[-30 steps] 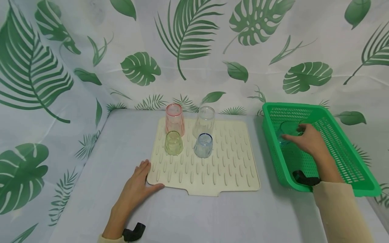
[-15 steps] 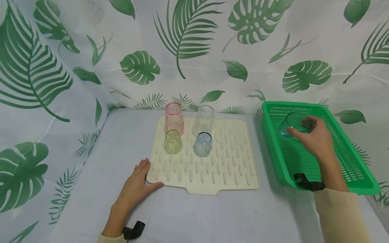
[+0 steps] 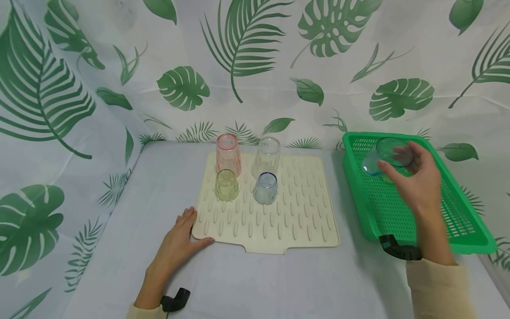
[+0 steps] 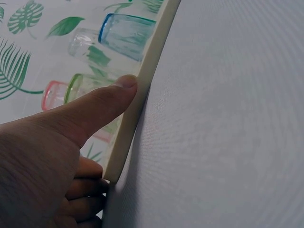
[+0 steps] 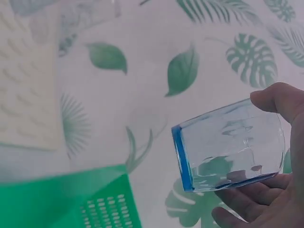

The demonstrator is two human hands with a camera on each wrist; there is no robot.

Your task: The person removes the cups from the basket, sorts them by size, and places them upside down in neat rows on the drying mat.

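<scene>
My right hand [image 3: 418,177] holds a clear glass [image 3: 388,156] with a blue-tinted end, thumb on one side and fingers on the other. The glass is tilted above the green basket; in the right wrist view its blue end [image 5: 183,159] points left. At the near left corner of the cream ridged mat [image 3: 311,230], my left hand [image 3: 177,250] rests with fingers along the side and thumb [image 4: 121,88] on the near edge. Several glasses stand on the mat: pink [image 3: 229,155], clear [image 3: 268,155], green [image 3: 227,186] and blue-rimmed [image 3: 265,189].
The green perforated basket [image 3: 360,212] stands right of the mat. Inside it, beneath the held glass, a faint curved outline shows; what it is I cannot tell. A white leaf-patterned sheet [image 3: 255,102] rises behind the table [image 3: 247,288].
My right hand has lifted the glass up within the basket's area and tilted it. The left hand and the glasses on the mat have stayed put.
</scene>
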